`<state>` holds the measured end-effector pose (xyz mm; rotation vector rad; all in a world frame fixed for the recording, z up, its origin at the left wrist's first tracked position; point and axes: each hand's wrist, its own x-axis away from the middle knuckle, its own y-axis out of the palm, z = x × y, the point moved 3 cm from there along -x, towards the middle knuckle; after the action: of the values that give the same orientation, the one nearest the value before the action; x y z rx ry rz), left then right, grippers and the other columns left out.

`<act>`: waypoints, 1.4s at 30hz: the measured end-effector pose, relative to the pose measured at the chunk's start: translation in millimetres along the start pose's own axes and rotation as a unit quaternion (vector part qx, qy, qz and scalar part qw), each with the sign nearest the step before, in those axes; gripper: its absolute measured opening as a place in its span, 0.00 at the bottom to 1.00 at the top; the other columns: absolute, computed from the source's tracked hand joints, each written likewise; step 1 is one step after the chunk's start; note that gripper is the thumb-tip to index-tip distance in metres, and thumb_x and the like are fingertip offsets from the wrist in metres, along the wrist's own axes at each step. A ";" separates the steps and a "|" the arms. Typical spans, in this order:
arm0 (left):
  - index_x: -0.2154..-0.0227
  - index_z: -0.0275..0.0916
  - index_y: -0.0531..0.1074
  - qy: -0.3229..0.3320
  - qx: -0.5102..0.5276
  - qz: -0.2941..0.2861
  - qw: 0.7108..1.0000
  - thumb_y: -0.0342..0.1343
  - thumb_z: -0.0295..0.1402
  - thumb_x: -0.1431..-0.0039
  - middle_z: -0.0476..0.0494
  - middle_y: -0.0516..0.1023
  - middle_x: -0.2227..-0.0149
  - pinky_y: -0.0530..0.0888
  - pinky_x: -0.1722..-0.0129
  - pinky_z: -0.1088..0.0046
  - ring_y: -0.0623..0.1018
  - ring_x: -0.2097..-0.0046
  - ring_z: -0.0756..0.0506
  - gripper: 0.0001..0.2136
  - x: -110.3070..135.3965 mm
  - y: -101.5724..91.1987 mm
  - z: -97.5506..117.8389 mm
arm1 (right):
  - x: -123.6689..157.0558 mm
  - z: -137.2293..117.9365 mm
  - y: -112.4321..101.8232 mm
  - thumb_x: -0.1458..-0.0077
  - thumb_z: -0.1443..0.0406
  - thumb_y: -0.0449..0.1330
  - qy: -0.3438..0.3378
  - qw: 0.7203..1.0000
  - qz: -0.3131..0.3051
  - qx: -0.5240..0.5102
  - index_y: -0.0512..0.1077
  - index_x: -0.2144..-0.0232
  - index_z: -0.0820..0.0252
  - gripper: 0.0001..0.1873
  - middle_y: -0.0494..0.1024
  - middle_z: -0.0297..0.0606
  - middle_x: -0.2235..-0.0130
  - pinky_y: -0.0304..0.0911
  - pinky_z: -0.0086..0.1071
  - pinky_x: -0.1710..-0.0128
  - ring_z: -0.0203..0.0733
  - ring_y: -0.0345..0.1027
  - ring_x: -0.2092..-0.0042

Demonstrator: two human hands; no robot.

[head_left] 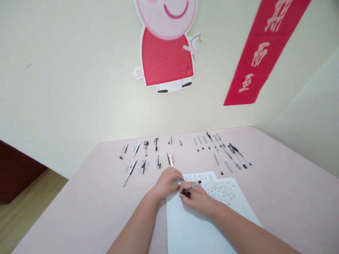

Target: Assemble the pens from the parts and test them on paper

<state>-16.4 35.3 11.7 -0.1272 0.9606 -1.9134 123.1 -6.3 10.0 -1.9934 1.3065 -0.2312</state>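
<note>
My right hand (195,199) is closed around a pen (194,186) with a clear barrel and dark ends, its dark lower end towards the paper. The tip itself is hidden by my fingers. Under this hand lies a white sheet of paper (193,234) with rows of dark handwriting on its upper part. A second written sheet (201,175) shows behind its top edge. My left hand (168,181) rests on the sheet's upper left corner, fingers bent and thumb apart from them, close to the right fingertips.
Pen parts, including a white-and-black barrel (129,173), lie in groups at the back left of the pink table (87,208). Several pens and refills, such as a black-capped pen (239,153), lie at the back right. A wall with a cartoon cut-out (167,58) rises behind.
</note>
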 end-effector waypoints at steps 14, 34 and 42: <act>0.68 0.41 0.75 0.006 -0.008 -0.001 1.000 0.61 0.28 0.56 0.45 0.76 0.65 0.64 0.55 0.66 0.71 0.58 0.44 0.09 0.5 0.5 -0.3 | -1.0 0.6 0.4 0.58 0.74 0.51 -0.013 1.000 0.011 -0.005 0.67 0.78 0.59 0.08 0.66 0.30 0.78 0.56 0.25 0.72 0.33 0.60 0.75; 0.70 0.39 0.74 -0.028 0.051 0.030 0.998 0.54 0.31 0.47 0.44 0.76 0.68 0.64 0.56 0.67 0.72 0.61 0.45 0.05 -1.1 -3.1 0.5 | -5.1 15.7 1.6 0.49 0.63 0.53 0.063 0.981 -0.025 -0.181 0.61 0.76 0.60 0.08 0.60 0.29 0.78 0.53 0.27 0.74 0.32 0.54 0.75; 0.72 0.36 0.74 -0.086 0.188 0.071 0.976 0.48 0.40 0.42 0.43 0.74 0.69 0.67 0.59 0.69 0.72 0.63 0.46 0.14 -1.5 -9.9 8.6 | -6.9 11.9 -1.3 0.45 0.52 0.49 0.054 0.985 -0.060 -0.153 0.55 0.80 0.60 0.20 0.54 0.28 0.79 0.48 0.26 0.75 0.31 0.49 0.75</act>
<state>-18.7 33.9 24.7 -0.0019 0.4678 -1.8813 126.9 5.5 4.0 -2.3507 1.3564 -0.2074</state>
